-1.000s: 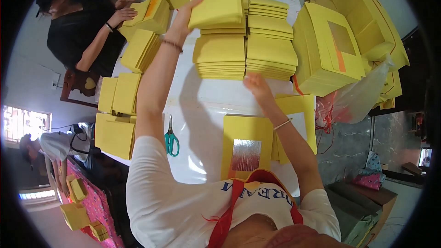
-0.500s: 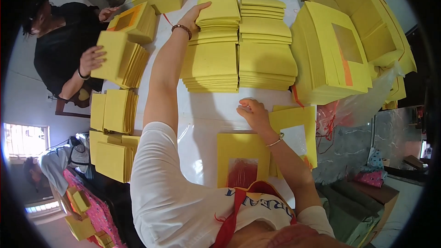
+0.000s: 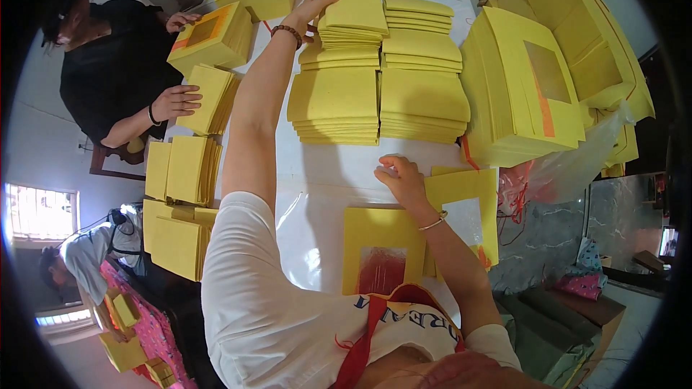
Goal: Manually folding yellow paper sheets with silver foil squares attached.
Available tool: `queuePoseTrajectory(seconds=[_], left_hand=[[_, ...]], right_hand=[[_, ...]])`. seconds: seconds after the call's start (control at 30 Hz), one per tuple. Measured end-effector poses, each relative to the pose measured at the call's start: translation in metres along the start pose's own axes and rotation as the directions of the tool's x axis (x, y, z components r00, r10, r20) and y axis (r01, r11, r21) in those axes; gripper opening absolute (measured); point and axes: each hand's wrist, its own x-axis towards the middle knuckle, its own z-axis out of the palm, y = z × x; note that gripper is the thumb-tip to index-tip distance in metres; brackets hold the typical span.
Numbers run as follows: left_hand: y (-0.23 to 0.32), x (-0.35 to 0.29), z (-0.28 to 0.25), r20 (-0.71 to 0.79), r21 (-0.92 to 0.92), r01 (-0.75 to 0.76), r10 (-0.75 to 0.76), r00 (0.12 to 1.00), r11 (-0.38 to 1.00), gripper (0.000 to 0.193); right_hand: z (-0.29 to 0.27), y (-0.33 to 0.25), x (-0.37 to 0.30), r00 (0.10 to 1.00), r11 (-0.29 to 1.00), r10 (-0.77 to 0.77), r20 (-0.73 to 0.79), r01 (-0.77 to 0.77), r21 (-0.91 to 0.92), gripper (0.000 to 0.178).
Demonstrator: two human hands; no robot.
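Observation:
At the far side of the white table, my left hand grips the left edge of a stack of yellow paper envelopes, thumb on top and fingers at the side. That stack rests on other yellow envelopes in the left of two columns. A right column of envelope piles stands right beside it. My right hand hovers near the table's middle, fingers loosely bent and apart, with nothing visible in it. Below it lie a yellow envelope with a dark red window and another with a pale window.
Large windowed yellow stacks stand at the right, next to a clear plastic bag. Smaller yellow piles line the left edge. A co-worker's hand rests on one. Another person bends over a pink cloth at lower left.
My left hand and its envelope stack have shifted slightly away and to the right. The co-worker's hand has pushed a tilted yellow bundle back onto its pile. My right hand stays nearly still.

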Motion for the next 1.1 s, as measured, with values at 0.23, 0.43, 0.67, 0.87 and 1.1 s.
queuePoseTrajectory(seconds=[0.23,0.43,0.67,0.87,1.1], left_hand=[[0.010,-0.012,0.007,-0.096,0.001,-0.084,0.084,0.992,0.996,0.115],[-0.008,-0.025,0.003,-0.384,-0.096,-0.409,0.346,0.856,0.907,0.083],[-0.030,-0.160,0.045,-0.294,-0.209,-0.518,0.451,0.843,0.830,0.035],[-0.150,-0.313,0.117,-0.153,-0.331,-0.464,0.438,0.886,0.822,0.034],[-0.248,-0.408,0.174,-0.202,-0.501,-0.141,0.043,0.978,0.854,0.044]], right_hand=[[-0.001,0.006,0.000,1.000,1.000,0.006,-0.021,-0.005,0.016,0.033],[0.003,0.003,-0.005,1.000,0.999,-0.003,-0.020,0.004,0.034,0.034],[-0.003,0.022,-0.006,0.986,0.950,-0.156,-0.053,0.164,0.266,0.029],[-0.056,-0.009,-0.102,0.998,0.901,0.024,-0.058,0.004,0.435,0.032],[-0.037,0.025,-0.218,0.972,0.854,0.169,-0.165,-0.061,0.516,0.040]])
